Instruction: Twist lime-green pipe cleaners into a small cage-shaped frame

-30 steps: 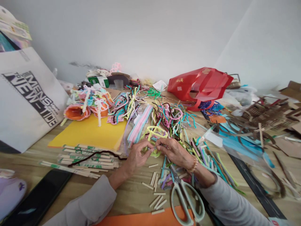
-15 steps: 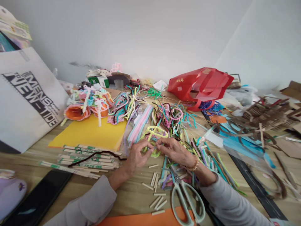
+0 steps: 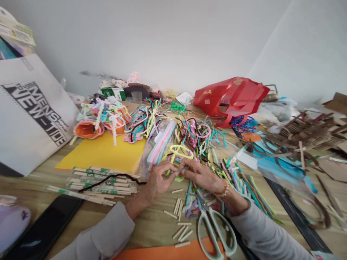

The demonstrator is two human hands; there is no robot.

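Observation:
My left hand (image 3: 159,180) and my right hand (image 3: 202,176) meet over the middle of the table, thumbs and forefingers pinched nearly tip to tip. Between them is a bent yellow pipe cleaner (image 3: 182,147), its loops rising just behind my fingers. The exact spot they grip is too small to make out. Pink, white and blue pipe cleaners (image 3: 162,143) lie in a strip beyond my left hand. Green-handled scissors (image 3: 207,211) rest below my right wrist, with short cut wooden sticks (image 3: 178,207) to their left.
Wrapped chopsticks (image 3: 103,186) and a dark phone (image 3: 46,227) lie left, below yellow sheets (image 3: 105,153). A white bag (image 3: 29,119) stands at far left. Heaped pipe cleaners (image 3: 195,131) and a red bag (image 3: 230,97) are behind. Brown basketwork (image 3: 311,131) is at right.
Almost nothing differs. Both hands keep the same pinch at the same spot, with only a slight shift of the fingers.

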